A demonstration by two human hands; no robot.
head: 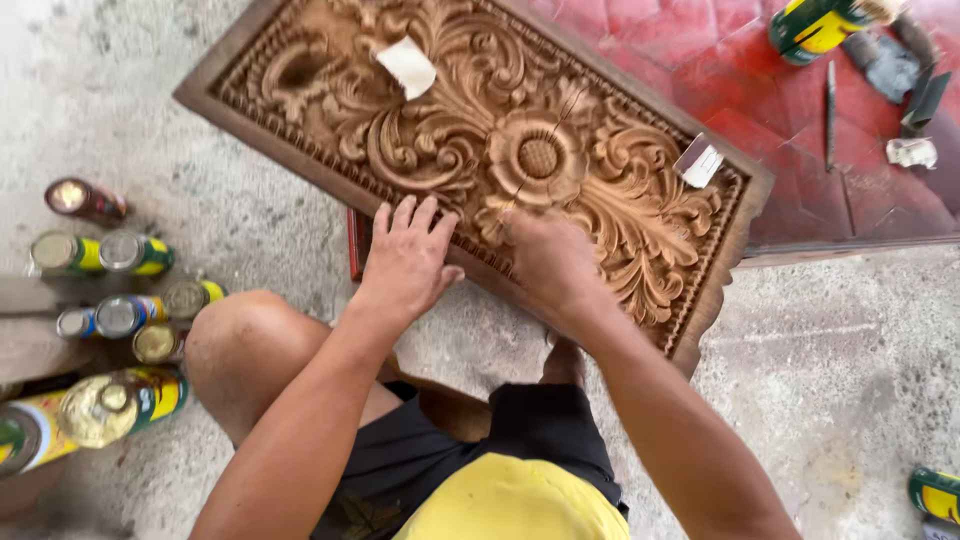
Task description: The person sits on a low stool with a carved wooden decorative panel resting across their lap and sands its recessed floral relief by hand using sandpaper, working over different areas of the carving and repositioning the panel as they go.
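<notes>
Under both hands sits a carved wooden panel point(520, 150), a long rectangle with a big flower in the middle and leafy scrolls all over, lying flat on the concrete floor point(200, 210) with its far end over a red tiled patch point(800, 200). The left hand point(405, 262) is flat on the near edge, fingers spread, just pressing down, not gripping anything. The right hand point(548, 262) is curled up close beside it, just below the flower, fingers pinched onto the carving; it looks like it's got something small in there, but honestly I can't tell what.

Handling-wise, I'd guess this thing is solid, stiff and pretty heavy, so no flexing. The plain outer frame is where I'd grab it, both hands on the long edges. The raised leaf tips look like the fragile bit; thin relief could chip if you lift by it or knock it on the floor.

Two small folded scraps of paper point(407, 66) point(699, 162) lie on the carving beyond the hands. Off to the left of the left hand is a bunch of tins and cans point(120, 315), and more cans and a thin tool point(829, 100) sit far past the right hand on the red tiles.
</notes>
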